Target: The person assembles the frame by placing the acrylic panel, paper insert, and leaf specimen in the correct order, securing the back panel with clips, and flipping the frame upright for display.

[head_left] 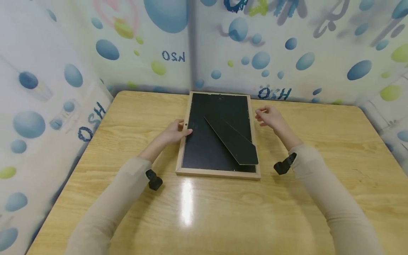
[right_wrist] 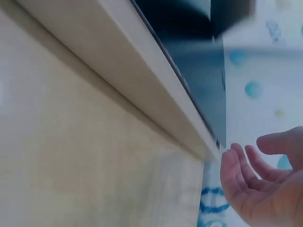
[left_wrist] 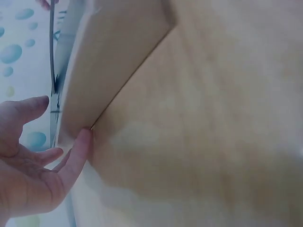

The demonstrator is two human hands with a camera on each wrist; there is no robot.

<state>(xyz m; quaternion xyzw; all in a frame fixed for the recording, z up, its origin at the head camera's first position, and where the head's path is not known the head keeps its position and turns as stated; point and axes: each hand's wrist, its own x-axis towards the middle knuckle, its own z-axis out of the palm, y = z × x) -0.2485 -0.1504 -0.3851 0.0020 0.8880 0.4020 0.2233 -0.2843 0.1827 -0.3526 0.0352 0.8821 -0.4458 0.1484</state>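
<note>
Frame (head_left: 204, 148) lay flat; your relaxed left hand (head_left: 176, 131) touched its nine-o'clock edge; your right hand (head_left: 269, 116), loosely curled, hung near two o'clock.

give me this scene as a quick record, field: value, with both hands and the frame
surface: wooden table
main item: wood-edged frame, lying back side up
backing: black panel inside the frame
flap: black flap, slanting across the panel toward the near right corner
left hand: touching the frame's left side
right hand: beside the right side, fingers loosely bent, holding nothing
background: wall with blue and green ovals
</note>
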